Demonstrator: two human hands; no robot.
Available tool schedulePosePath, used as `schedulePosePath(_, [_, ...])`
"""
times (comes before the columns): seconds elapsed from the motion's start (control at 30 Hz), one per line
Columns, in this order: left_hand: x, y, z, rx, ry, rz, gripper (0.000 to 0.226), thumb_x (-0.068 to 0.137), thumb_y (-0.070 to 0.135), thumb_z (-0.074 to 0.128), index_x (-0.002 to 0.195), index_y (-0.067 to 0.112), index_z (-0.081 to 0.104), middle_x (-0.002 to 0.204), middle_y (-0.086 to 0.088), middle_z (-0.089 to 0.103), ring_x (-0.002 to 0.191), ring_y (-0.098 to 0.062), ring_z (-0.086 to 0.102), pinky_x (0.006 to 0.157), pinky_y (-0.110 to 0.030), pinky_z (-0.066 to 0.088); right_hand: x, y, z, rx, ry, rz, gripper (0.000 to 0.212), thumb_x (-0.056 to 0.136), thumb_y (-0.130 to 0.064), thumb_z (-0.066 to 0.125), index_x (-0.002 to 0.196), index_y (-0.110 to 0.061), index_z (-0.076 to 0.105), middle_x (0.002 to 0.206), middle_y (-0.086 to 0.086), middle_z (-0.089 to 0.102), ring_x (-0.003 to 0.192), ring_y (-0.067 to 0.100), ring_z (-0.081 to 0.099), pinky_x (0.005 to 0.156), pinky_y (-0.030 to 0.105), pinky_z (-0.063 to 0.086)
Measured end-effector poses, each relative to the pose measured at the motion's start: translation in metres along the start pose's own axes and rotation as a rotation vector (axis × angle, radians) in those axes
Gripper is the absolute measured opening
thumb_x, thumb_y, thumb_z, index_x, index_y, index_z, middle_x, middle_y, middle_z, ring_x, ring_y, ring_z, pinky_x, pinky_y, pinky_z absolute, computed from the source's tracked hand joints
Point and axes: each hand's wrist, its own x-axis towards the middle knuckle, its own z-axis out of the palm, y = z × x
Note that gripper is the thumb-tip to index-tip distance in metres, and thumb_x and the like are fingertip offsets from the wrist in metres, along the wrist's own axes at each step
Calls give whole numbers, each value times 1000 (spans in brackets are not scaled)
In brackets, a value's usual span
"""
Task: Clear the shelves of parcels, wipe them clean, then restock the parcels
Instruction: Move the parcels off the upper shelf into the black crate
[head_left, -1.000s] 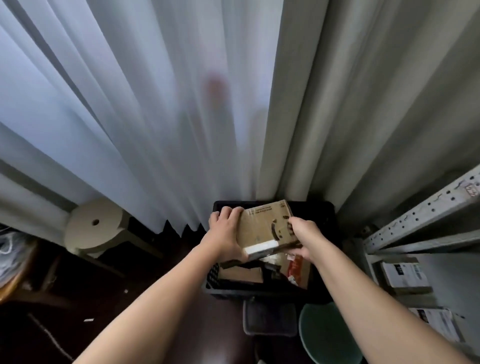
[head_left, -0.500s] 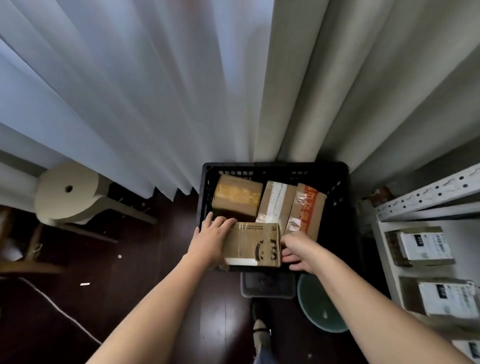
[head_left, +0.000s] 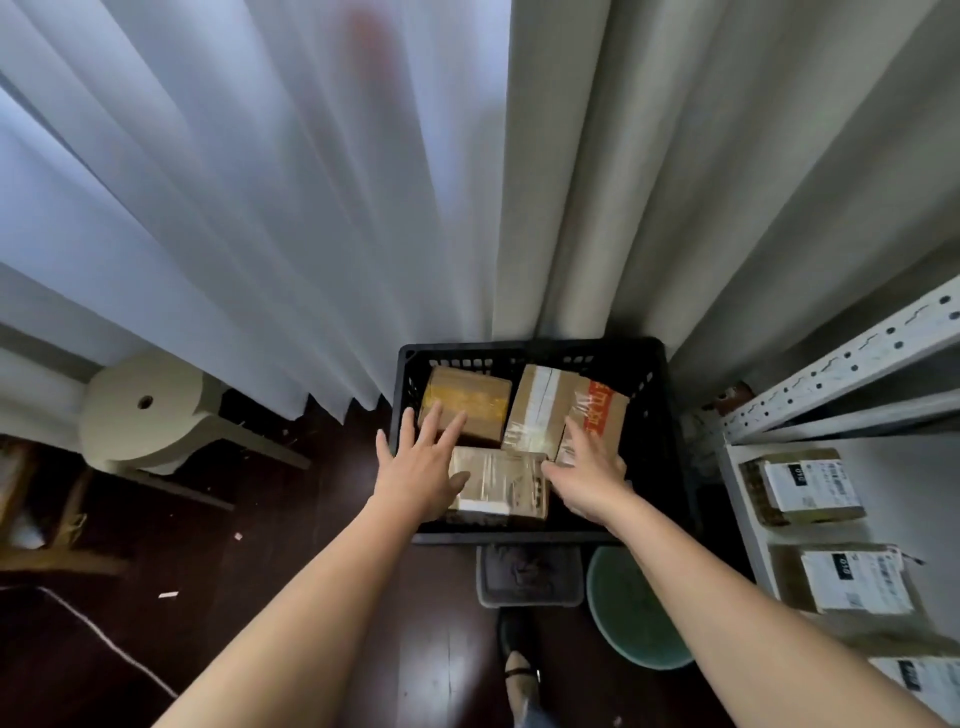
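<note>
1. Head view: we look down on a black crate (head_left: 670, 436) on a dark floor (head_left: 291, 582), at 12 o'clock from our feet, its far rim against pale curtains (head_left: 311, 208).
2. The near parcel (head_left: 498, 486) lies flat in the crate's front half, long axis running 9 to 3 o'clock. Its top is taped and glossy; a dark curved print shows there, unreadable.
3. Our left hand (head_left: 421, 467) hovers at the parcel's 9 o'clock end, fingers straight and spread, thumb touching its edge.
4. Our right hand (head_left: 589, 475) is at the 3 o'clock end, fingers apart and loose, clasping nothing we can see.
5. Behind, at 11 o'clock, a yellow-taped parcel (head_left: 467, 402); at 12, a white-taped parcel (head_left: 537, 410); at 1, a red-printed parcel (head_left: 600, 415) with blurred red characters.
6. Open room in the crate lies along its 3 o'clock wall.
7. At 3 o'clock a white metal shelf (head_left: 748, 499) holds labelled parcels (head_left: 802, 486) with white labels; one reads "010".
8. A green basin (head_left: 634, 608) and a grey tub (head_left: 530, 574) sit just near of the crate; a cream stool (head_left: 150, 410) stands at 9 o'clock.
</note>
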Motion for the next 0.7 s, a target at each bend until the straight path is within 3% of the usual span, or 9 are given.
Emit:
schedulePosePath(0.07, [-10,7,-14,45,75,19,70,99,56,30,151,40,-14,160,3,-24,147,-32,-19,114,-62,-3,-16,-3,-8,-199,69,-38,80,95,-48,51,154,-46,-3,164,-2,-14,150,35,-11,118,59,0])
schedulePosePath(0.17, [-25,18,-35,86,167,55,68,99,58,24,149,42,-20,158,3,-28,145,-32,-23,113,-63,-6,-44,-6,-22,-340,184,-84,81,95,-48,49,154,-45,-7,162,0,-25,147,34,-24,115,64,-10])
schedulePosePath(0.43, [-79,61,-86,102,296,173,65,97,63,16,149,44,-17,158,5,-27,145,-31,-25,113,-63,-10,-144,9,-63,-405,502,-58,83,97,-41,52,154,-43,-7,162,4,-24,147,37,-23,113,67,-11])
schedulePosePath(0.7, [-176,144,-109,134,387,470,64,94,67,10,148,46,-19,156,7,-31,144,-29,-28,112,-62,-15,-293,72,-80,-327,841,29,76,98,-36,49,154,-41,-2,162,8,-22,147,41,-20,111,68,-11])
